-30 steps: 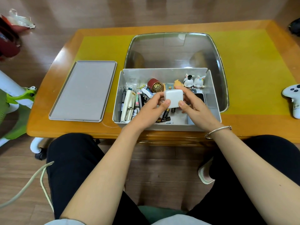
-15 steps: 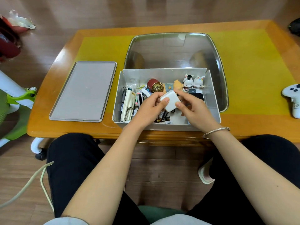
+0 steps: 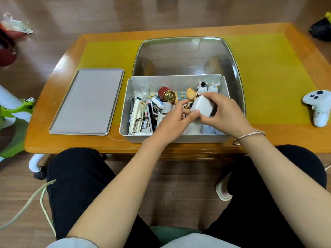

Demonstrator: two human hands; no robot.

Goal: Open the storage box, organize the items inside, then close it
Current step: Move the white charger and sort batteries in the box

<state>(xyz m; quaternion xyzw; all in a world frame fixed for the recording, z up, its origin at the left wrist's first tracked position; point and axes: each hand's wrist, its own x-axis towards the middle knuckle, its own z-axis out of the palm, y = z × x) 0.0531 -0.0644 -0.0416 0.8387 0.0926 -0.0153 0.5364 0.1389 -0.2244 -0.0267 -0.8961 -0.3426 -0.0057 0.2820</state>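
The grey storage box (image 3: 172, 81) stands open at the table's front edge, full of small items. Its flat grey lid (image 3: 87, 101) lies on the table to the left. Over the right half of the box both hands hold a small white block (image 3: 203, 105). My left hand (image 3: 176, 119) pinches its lower left corner with the thumb and fingers. My right hand (image 3: 223, 111) grips it from the right, fingers curled over its top. Inside the box lie a cream tool (image 3: 137, 113), a red and gold tin (image 3: 167, 94), a bear figure (image 3: 189, 94) and two rabbit figures (image 3: 207, 86).
A large clear plastic tray (image 3: 186, 56) sits behind the box on the yellow mat (image 3: 268, 68). A white game controller (image 3: 318, 107) lies at the table's right edge. A green and white chair base (image 3: 16, 111) stands on the floor at left.
The white block has moved right and a little lower into the box's right half, tilting as both hands turned it. My right hand now covers its top.
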